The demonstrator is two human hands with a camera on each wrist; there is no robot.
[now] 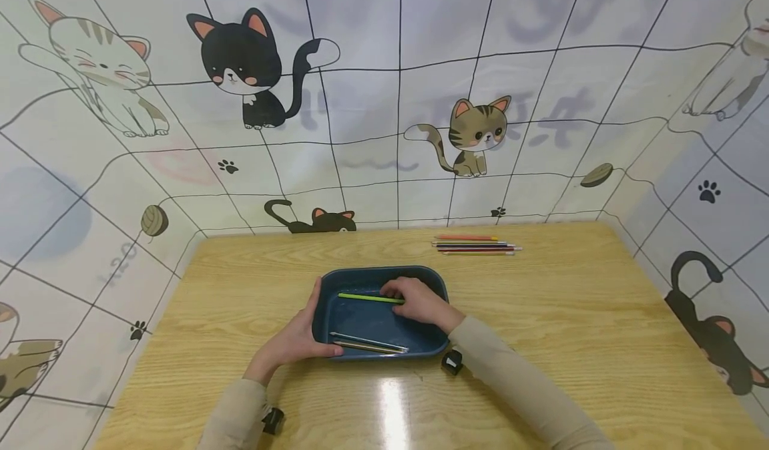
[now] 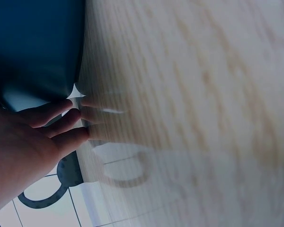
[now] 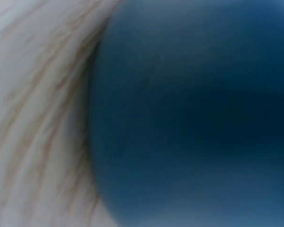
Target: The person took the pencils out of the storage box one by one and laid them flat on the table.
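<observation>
In the head view a dark blue rectangular tray point(image 1: 384, 271) sits on the wooden table. My right hand point(image 1: 414, 300) reaches inside it and pinches the right end of a bright green pencil point(image 1: 368, 297), its other end pointing left. My left hand point(image 1: 300, 335) rests against the tray's left front corner, fingers extended along the outer wall, thumb at the front rim. Its straight fingers point(image 2: 66, 120) touch the tray point(image 2: 38, 52) in the left wrist view. Along the front inside lie a light blue pencil point(image 1: 366, 339) and a brownish pencil point(image 1: 363, 347). The right wrist view shows only the tray's outer wall point(image 3: 189, 109) and table.
At the back right of the wooden table point(image 1: 541, 316) lies a row of several colored pencils point(image 1: 477, 245). Behind and beside the table hang cat-patterned wall coverings point(image 1: 372, 129). Small black wrist devices sit at my left cuff point(image 1: 273, 420) and right cuff point(image 1: 452, 362).
</observation>
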